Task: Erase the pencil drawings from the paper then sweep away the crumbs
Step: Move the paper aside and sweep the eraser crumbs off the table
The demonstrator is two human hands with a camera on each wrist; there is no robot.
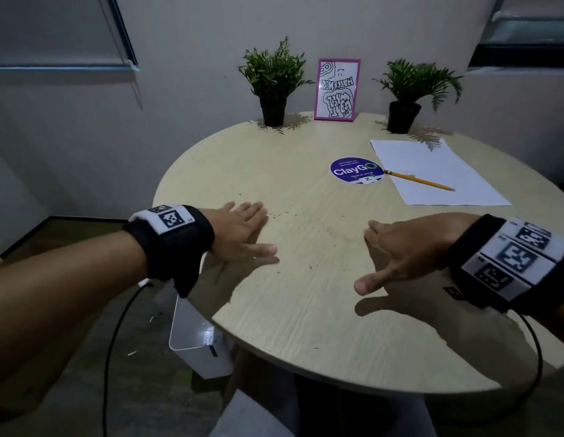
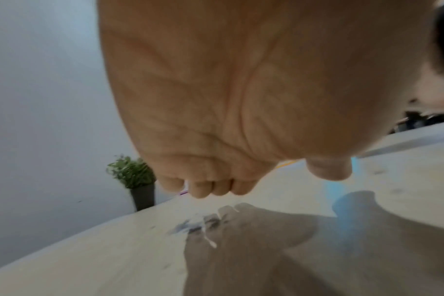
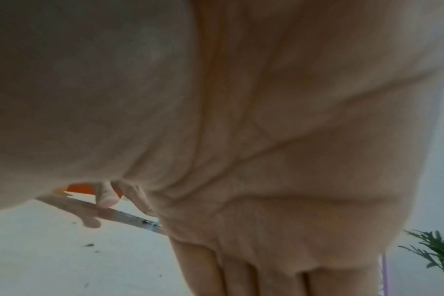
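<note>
A white sheet of paper [image 1: 432, 170] lies at the table's far right, with a yellow pencil [image 1: 419, 180] across its left edge. Dark eraser crumbs [image 1: 287, 216] are scattered over the middle of the round wooden table [image 1: 305, 310]. My left hand [image 1: 242, 230] is flat and open just above the table near its left edge, fingers straight and holding nothing. My right hand [image 1: 400, 247] hovers palm down at the right, fingers spread and empty. In the left wrist view the crumbs [image 2: 190, 228] lie under the left hand [image 2: 216, 100]. The right hand [image 3: 266, 140] fills its wrist view.
Two potted plants [image 1: 274, 83] [image 1: 409, 89] and a pink picture frame [image 1: 337, 89] stand at the table's back. A round blue sticker [image 1: 357, 171] sits mid-table. A white bin [image 1: 195, 339] stands on the floor below the table's left edge.
</note>
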